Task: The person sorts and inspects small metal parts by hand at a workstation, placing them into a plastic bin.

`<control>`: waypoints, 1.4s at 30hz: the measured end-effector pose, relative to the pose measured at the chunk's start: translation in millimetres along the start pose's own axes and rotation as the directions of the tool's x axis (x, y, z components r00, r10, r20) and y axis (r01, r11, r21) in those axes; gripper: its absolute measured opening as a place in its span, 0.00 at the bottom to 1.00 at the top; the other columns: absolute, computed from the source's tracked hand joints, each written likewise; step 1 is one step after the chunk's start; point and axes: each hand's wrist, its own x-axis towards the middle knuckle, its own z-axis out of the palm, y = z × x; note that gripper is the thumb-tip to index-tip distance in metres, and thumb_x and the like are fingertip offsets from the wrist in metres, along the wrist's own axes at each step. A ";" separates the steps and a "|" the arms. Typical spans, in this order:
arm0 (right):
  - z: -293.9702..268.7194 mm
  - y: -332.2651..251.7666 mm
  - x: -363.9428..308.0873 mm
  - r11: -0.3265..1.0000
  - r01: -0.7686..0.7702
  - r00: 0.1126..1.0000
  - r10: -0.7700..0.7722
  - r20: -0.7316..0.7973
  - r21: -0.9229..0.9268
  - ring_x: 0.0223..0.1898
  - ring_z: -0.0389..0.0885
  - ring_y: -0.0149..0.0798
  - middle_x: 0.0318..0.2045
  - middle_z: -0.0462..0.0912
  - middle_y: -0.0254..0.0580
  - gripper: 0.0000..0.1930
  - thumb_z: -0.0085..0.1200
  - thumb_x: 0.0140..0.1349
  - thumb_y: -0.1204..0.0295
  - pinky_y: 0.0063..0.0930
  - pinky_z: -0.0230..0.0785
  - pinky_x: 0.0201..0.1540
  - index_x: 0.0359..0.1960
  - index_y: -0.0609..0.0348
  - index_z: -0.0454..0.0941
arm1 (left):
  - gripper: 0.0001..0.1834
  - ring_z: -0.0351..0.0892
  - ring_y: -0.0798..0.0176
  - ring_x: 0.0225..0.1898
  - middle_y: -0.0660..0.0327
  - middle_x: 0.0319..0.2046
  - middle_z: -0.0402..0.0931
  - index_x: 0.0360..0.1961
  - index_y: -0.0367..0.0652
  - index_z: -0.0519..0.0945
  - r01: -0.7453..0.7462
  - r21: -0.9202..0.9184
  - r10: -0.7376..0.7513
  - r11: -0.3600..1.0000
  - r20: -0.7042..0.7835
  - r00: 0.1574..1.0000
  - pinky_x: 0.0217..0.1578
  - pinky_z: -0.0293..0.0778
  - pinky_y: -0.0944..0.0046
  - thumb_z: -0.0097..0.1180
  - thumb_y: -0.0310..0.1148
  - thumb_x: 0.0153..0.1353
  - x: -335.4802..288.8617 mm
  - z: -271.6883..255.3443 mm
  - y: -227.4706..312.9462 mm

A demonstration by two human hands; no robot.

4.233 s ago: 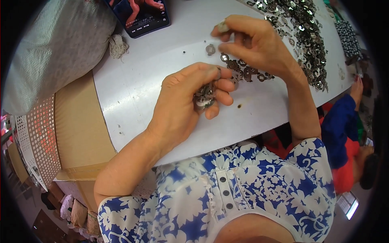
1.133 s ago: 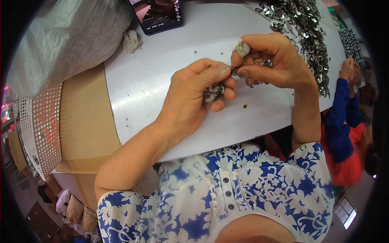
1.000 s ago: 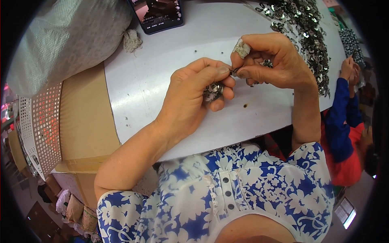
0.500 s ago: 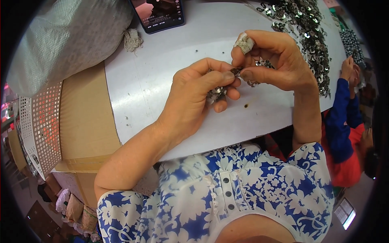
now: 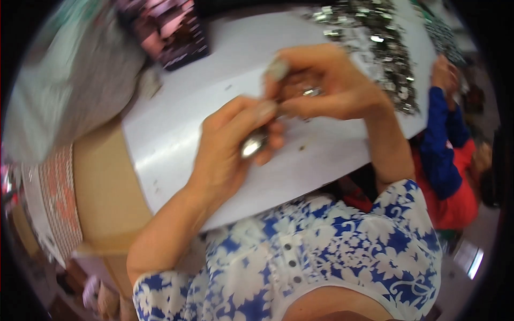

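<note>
Over the white tabletop [image 5: 176, 134], my two hands meet at the fingertips, smeared by motion. My left hand [image 5: 222, 139] is curled around small shiny metal pieces [image 5: 254, 144], its thumb pressed to the index finger. My right hand [image 5: 342, 88] pinches at the same spot. More small metal pieces [image 5: 311, 92] glint inside its curled fingers, and a pale wrap [image 5: 278, 69] covers one fingertip. Whatever lies between the touching fingertips is too blurred to make out. Beyond my right hand spreads a long pile of silvery metal pieces [image 5: 396, 64].
A phone [image 5: 174, 37] with a lit screen stands at the far left, beside a big whitish woven sack [image 5: 69, 91]. Brown cardboard [image 5: 104, 182] and a perforated basket [image 5: 56, 198] are at the left. A co-worker's blue sleeve [image 5: 441, 144] shows at the right.
The view has shifted, so both hands, still together, appear further left in the picture. The phone shows more fully and the picture is more blurred. Both hands keep their pinched hold.
</note>
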 end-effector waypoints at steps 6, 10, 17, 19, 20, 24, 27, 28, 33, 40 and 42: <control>-1.6 8.9 6.4 0.999 -0.014 0.999 0.011 0.047 0.052 0.34 0.80 0.21 0.34 0.84 0.36 0.12 0.60 0.61 0.81 0.17 0.73 0.34 0.46 0.66 0.79 | 0.09 0.79 0.69 0.25 0.59 0.30 0.80 0.39 0.40 0.77 0.005 0.126 0.013 0.992 -0.141 0.990 0.17 0.65 0.73 0.56 0.35 0.72 -8.5 11.2 3.0; 7.5 1.7 6.4 0.986 -0.124 0.991 0.117 0.062 0.110 0.28 0.80 0.22 0.31 0.84 0.38 0.11 0.57 0.59 0.84 0.16 0.71 0.30 0.45 0.68 0.77 | 0.10 0.78 0.69 0.25 0.60 0.30 0.79 0.37 0.41 0.77 -0.125 0.107 0.145 0.986 -0.204 0.968 0.17 0.64 0.74 0.55 0.36 0.72 -6.4 -0.1 0.3; 24.9 0.2 12.2 0.978 0.193 0.981 -0.192 -0.022 0.076 0.33 0.88 0.32 0.32 0.84 0.43 0.12 0.60 0.58 0.85 0.22 0.76 0.31 0.43 0.68 0.76 | 0.13 0.78 0.71 0.27 0.62 0.34 0.79 0.45 0.40 0.77 -0.093 0.136 0.122 0.986 -0.219 0.968 0.16 0.64 0.76 0.52 0.40 0.74 -15.5 4.8 6.8; 35.0 7.6 20.3 0.916 0.355 0.926 -0.372 -0.068 -0.186 0.32 0.86 0.36 0.34 0.81 0.44 0.13 0.64 0.56 0.83 0.25 0.76 0.30 0.41 0.67 0.75 | 0.15 0.78 0.72 0.28 0.62 0.37 0.79 0.48 0.41 0.77 -0.065 0.156 0.100 0.986 -0.224 0.970 0.17 0.64 0.76 0.49 0.42 0.75 -16.9 -2.1 3.7; 33.9 18.7 21.5 0.874 0.384 0.900 -0.426 -0.093 -0.297 0.31 0.85 0.38 0.35 0.79 0.44 0.13 0.66 0.55 0.81 0.27 0.75 0.29 0.39 0.66 0.75 | 0.16 0.78 0.72 0.28 0.63 0.38 0.79 0.49 0.42 0.77 -0.050 0.168 0.080 0.985 -0.180 0.980 0.17 0.65 0.75 0.48 0.44 0.76 -3.2 -14.8 0.6; 36.1 -4.3 38.3 0.868 0.337 0.915 -0.393 -0.089 -0.364 0.27 0.80 0.34 0.34 0.77 0.42 0.11 0.67 0.56 0.79 0.26 0.72 0.27 0.37 0.64 0.76 | 0.16 0.75 0.72 0.28 0.62 0.35 0.78 0.47 0.41 0.77 -0.022 0.099 0.043 0.995 -0.216 0.975 0.18 0.63 0.75 0.49 0.44 0.76 -5.9 -9.2 20.1; 26.0 -2.8 45.7 0.899 0.254 0.931 -0.327 -0.161 -0.357 0.27 0.78 0.27 0.35 0.80 0.38 0.10 0.66 0.59 0.80 0.21 0.70 0.26 0.39 0.64 0.77 | 0.12 0.77 0.69 0.27 0.58 0.32 0.78 0.44 0.37 0.76 0.080 0.032 -0.074 0.996 -0.166 0.983 0.16 0.62 0.75 0.50 0.37 0.73 -1.2 -7.6 35.8; 24.7 -1.1 49.0 0.897 0.273 0.928 -0.341 -0.149 -0.348 0.27 0.78 0.27 0.35 0.80 0.38 0.10 0.66 0.59 0.80 0.21 0.70 0.26 0.39 0.64 0.77 | 0.12 0.77 0.69 0.27 0.58 0.32 0.78 0.44 0.37 0.76 0.066 0.037 -0.059 0.997 -0.182 0.982 0.16 0.62 0.75 0.50 0.37 0.73 2.6 -6.1 39.2; 5.1 -5.9 44.9 0.905 0.392 0.591 -0.386 -0.708 -0.166 0.27 0.75 0.16 0.31 0.83 0.27 0.06 0.64 0.69 0.71 0.14 0.68 0.26 0.37 0.58 0.82 | 0.14 0.75 0.68 0.26 0.58 0.29 0.78 0.37 0.37 0.77 -0.198 0.119 0.209 0.973 -0.086 0.974 0.22 0.68 0.75 0.49 0.38 0.72 49.9 26.2 76.3; -27.7 -6.6 43.9 0.953 0.239 0.504 -0.284 -0.816 -0.184 0.20 0.66 0.14 0.18 0.74 0.21 0.11 0.61 0.70 0.62 0.11 0.55 0.23 0.33 0.54 0.83 | 0.16 0.85 0.50 0.41 0.48 0.41 0.83 0.43 0.40 0.80 -0.501 0.461 0.595 0.733 -0.077 0.800 0.36 0.83 0.57 0.60 0.43 0.66 167.0 11.3 258.6; -33.6 3.4 39.1 0.925 0.336 0.512 -0.336 -0.791 -0.176 0.19 0.70 0.23 0.16 0.73 0.30 0.13 0.61 0.68 0.71 0.25 0.66 0.21 0.25 0.59 0.77 | 0.26 0.76 0.47 0.59 0.42 0.56 0.77 0.55 0.39 0.80 -0.018 0.484 0.249 0.875 -0.418 0.874 0.54 0.76 0.43 0.62 0.46 0.64 142.7 40.8 287.0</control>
